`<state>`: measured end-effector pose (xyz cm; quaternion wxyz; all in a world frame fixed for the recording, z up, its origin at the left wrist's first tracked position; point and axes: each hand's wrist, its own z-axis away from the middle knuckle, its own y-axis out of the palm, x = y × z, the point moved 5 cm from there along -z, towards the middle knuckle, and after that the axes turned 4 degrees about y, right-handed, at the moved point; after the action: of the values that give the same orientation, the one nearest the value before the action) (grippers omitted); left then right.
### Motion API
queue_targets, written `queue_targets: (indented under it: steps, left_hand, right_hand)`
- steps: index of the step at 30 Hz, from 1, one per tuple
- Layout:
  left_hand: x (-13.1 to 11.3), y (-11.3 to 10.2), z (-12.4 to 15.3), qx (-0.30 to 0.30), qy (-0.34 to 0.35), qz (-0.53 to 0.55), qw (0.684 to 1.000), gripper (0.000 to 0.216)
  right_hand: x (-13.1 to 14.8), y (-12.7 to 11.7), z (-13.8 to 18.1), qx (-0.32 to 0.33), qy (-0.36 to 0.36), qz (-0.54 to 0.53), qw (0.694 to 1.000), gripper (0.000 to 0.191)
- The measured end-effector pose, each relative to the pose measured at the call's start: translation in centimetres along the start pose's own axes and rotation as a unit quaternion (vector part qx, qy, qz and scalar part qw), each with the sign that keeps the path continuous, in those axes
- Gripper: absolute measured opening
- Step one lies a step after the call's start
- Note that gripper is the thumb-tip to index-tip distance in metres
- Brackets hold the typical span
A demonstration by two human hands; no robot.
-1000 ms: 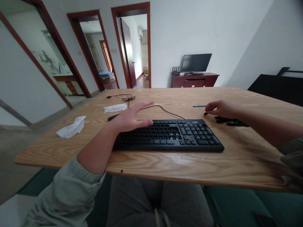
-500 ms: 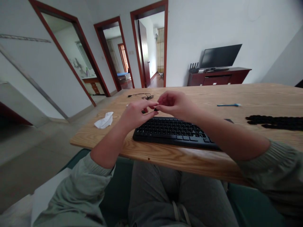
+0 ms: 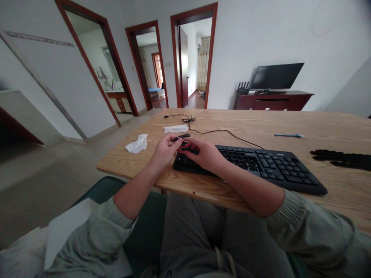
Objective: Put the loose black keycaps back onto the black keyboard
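Note:
My left hand (image 3: 166, 151) is closed, its thumb and forefinger pinching a small black piece (image 3: 184, 136) that looks like a keycap, though it is partly hidden. Fingertips of my right hand (image 3: 204, 155) meet it there, curled inward; whatever lies between them is too small to make out. Both hands hover over the left end of a black keyboard (image 3: 292, 170), with the right forearm crossing in front of its lower edge. Part of its letter area looks stripped of caps, with pale marks showing, while the number pad on the right has its keys.
A black cable (image 3: 226, 131) runs behind the keyboard to a coiled bundle. Crumpled white tissue (image 3: 137, 144) and a flat white strip (image 3: 175, 129) lie to the left. Rightward are a blue toothbrush-like stick (image 3: 288, 135) and black braided strands (image 3: 339, 157) on the wooden table (image 3: 208, 188).
My view has shifted, so the scene sits further right. The hands have lowered toward the keyboard's left end, and the right hand has moved left across it, uncovering the number pad.

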<state>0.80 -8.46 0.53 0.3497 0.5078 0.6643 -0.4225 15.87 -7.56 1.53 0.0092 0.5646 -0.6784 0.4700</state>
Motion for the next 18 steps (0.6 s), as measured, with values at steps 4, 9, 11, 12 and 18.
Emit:
queue_targets:
  steps: [4, 9, 11, 12, 18]
  left_hand:
    - [-0.3, -0.3, 0.1, 0.027, 0.012, -0.023, 0.999, 0.029]
    - [-0.9, -1.1, 0.4, 0.114, 0.046, -0.082, 0.989, 0.036]
    - [-1.0, -1.3, 0.6, 0.144, 0.066, -0.141, 0.977, 0.039]
    - [-1.0, -1.5, 0.7, 0.147, 0.074, -0.173, 0.971, 0.037]
    - [-0.6, -1.6, 0.9, 0.159, 0.082, -0.278, 0.944, 0.034]
  right_hand:
    - [0.3, -0.3, -0.2, -0.02, -0.056, 0.068, 0.996, 0.028]
    - [-0.5, -0.4, -0.1, -0.005, -0.056, 0.113, 0.992, 0.033]
    - [-0.7, -0.3, 0.0, 0.0, -0.053, 0.124, 0.991, 0.032]
    - [-0.7, -0.2, 0.1, 0.003, -0.054, 0.129, 0.99, 0.031]
    - [-0.6, 0.4, 0.4, 0.031, -0.099, 0.113, 0.988, 0.025]
